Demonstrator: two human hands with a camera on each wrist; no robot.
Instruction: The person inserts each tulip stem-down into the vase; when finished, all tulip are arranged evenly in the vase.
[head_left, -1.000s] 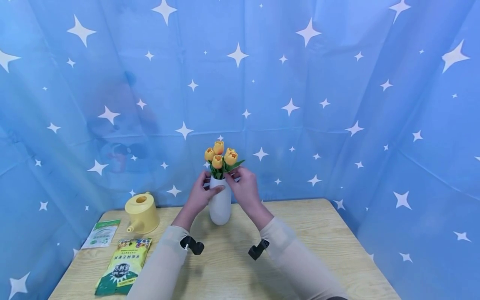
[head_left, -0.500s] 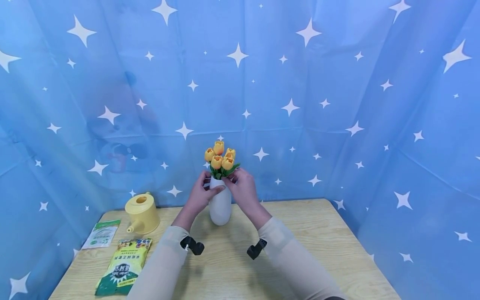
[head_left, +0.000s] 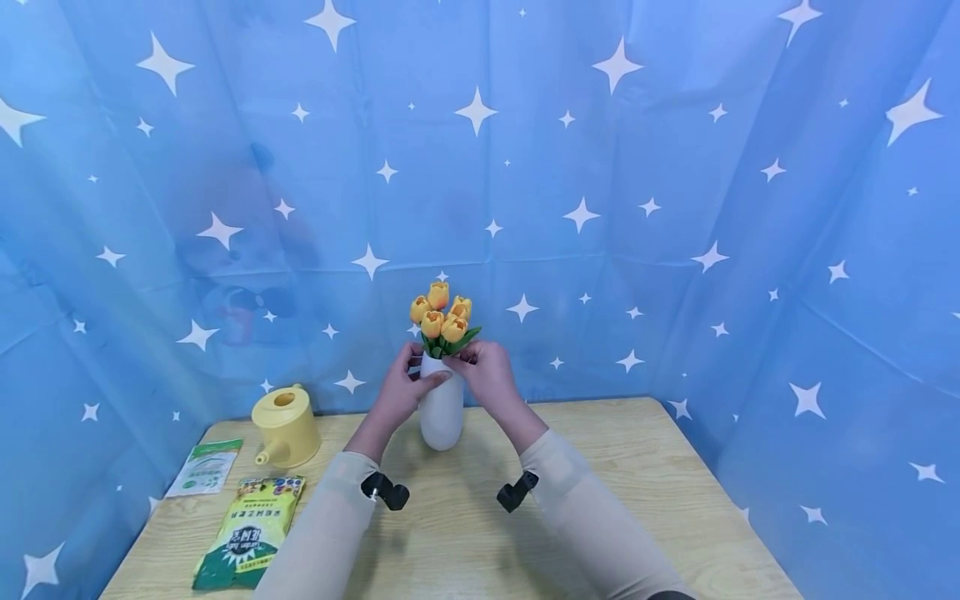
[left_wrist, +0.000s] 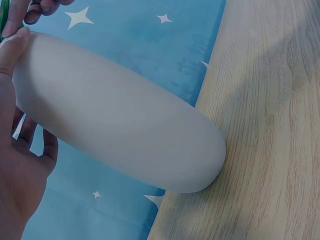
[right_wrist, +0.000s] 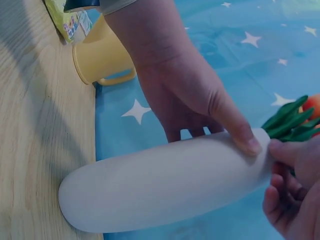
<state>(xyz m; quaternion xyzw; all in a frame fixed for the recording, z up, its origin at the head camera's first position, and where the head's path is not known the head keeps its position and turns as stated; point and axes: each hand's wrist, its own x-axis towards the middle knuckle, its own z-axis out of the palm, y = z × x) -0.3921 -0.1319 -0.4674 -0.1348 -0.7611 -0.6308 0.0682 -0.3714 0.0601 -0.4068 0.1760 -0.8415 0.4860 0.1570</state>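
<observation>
A tall white vase (head_left: 441, 412) stands upright on the table near its back edge. Several yellow-orange tulips (head_left: 432, 324) with green leaves (right_wrist: 289, 122) rise from its mouth. My left hand (head_left: 397, 390) grips the vase near the rim from the left, thumb across the front, as the right wrist view shows too. At the right side of the rim, my right hand (head_left: 487, 379) pinches the low part of the front right tulip (head_left: 454, 327); its stem between the fingers is mostly hidden. In the left wrist view the vase (left_wrist: 120, 110) fills the middle.
A yellow watering can (head_left: 288, 433) sits at the back left of the wooden table (head_left: 600, 500). Before it lie a yellow-green bag (head_left: 251, 529) and a small white-green packet (head_left: 206, 468). A blue star-patterned curtain (head_left: 540, 167) hangs behind the table.
The front right tulip has shifted left and slightly down, closer to the other blooms. My right hand has lowered a little with it. The left hand keeps its hold on the vase.
</observation>
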